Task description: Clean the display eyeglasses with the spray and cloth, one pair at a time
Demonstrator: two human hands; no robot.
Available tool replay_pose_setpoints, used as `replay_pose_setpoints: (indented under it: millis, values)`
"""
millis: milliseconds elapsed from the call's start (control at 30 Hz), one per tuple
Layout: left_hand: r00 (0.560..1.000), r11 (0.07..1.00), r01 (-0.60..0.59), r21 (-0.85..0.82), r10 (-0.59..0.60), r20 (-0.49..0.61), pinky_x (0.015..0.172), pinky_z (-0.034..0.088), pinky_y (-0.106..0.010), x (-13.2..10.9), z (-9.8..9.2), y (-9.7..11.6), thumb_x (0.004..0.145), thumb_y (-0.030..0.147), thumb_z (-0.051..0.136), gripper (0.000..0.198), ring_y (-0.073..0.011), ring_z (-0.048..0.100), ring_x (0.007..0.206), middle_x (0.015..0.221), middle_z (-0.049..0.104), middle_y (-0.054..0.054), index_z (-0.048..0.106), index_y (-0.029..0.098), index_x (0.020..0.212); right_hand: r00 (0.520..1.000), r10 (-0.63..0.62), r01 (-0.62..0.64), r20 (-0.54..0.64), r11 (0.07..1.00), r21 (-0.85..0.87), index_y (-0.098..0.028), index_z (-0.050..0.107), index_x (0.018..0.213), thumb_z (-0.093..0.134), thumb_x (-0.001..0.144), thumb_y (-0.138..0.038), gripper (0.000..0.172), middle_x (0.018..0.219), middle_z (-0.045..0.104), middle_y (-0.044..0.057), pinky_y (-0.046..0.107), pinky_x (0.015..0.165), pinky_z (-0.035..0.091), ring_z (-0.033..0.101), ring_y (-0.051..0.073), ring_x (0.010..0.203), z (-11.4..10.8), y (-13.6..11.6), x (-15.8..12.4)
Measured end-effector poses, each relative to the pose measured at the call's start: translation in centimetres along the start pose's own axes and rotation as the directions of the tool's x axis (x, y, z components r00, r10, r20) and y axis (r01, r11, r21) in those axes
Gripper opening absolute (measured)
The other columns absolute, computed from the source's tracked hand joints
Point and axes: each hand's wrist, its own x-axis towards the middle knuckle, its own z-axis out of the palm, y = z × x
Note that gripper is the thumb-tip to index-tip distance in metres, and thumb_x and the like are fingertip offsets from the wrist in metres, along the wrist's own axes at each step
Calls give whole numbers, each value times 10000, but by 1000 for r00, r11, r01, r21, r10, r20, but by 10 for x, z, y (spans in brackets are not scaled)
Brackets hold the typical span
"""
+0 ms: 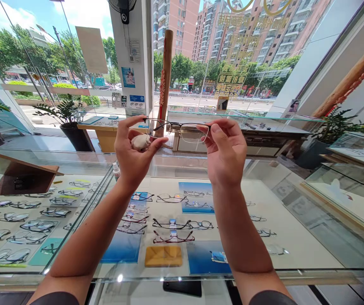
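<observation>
A pair of thin-framed eyeglasses [176, 126] is held up above the glass counter, level and facing the window. My left hand [134, 148] is closed, with a crumpled whitish cloth [140, 142] tucked in its fingers and the left end of the glasses by its fingertips. On the other side, my right hand [227, 148] pinches the right end of the frame between thumb and fingers. Both lenses show between my hands.
Below is a glass display counter [280, 212] with several glasses inside, blue sheets and a yellow case [163, 256]. A dark phone [182, 288] lies near the front edge. A small bottle [116, 170] and a wooden stand [23, 176] are at left.
</observation>
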Motion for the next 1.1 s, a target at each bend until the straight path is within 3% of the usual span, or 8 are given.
replay_pose_setpoints:
  millis: [167, 300, 467, 800, 1100]
  values:
    - [999, 998, -43, 48, 43, 0, 699, 589, -341, -3, 2, -3, 820, 667, 934, 688, -161, 678, 802, 1227, 708, -54, 676, 295, 1338, 999, -39, 41, 23, 997, -62, -301, 666, 1211, 683, 1033, -510, 275, 1163, 746, 54, 403, 860, 677, 803, 242, 1123, -6, 9, 1]
    - [999, 997, -47, 63, 48, 0, 698, 593, -332, -5, 3, -3, 842, 649, 925, 694, -169, 706, 852, 1336, 705, -69, 648, 316, 1384, 998, -49, 53, 46, 996, -76, -308, 660, 1239, 670, 1047, -516, 283, 1181, 748, 60, 428, 904, 688, 801, 256, 1169, -7, 11, 2]
    - [999, 999, -34, 35, 33, 25, 747, 643, -347, -5, 4, -2, 896, 636, 883, 683, -248, 769, 1089, 1458, 710, -106, 586, 335, 1432, 999, 4, -4, 39, 1000, 3, -303, 666, 1184, 701, 1024, -495, 252, 1163, 761, 53, 426, 914, 690, 813, 259, 1166, -4, 7, 1]
    - [997, 997, 22, -77, -16, 70, 784, 708, -354, -4, 3, 6, 892, 626, 896, 669, -267, 820, 1130, 1340, 779, -110, 554, 301, 1366, 999, 38, -37, 11, 998, -58, -291, 681, 1194, 714, 1003, -524, 303, 1179, 749, 59, 386, 886, 645, 762, 211, 1053, -9, 11, 3]
    - [999, 972, 46, -230, -39, 32, 815, 720, -328, -1, 4, 4, 793, 538, 991, 685, -287, 825, 1178, 1230, 788, -79, 552, 284, 1253, 977, 204, -192, -66, 970, 151, -302, 742, 1023, 831, 873, -401, 199, 1039, 716, 12, 327, 876, 625, 712, 173, 958, 4, -9, 1]
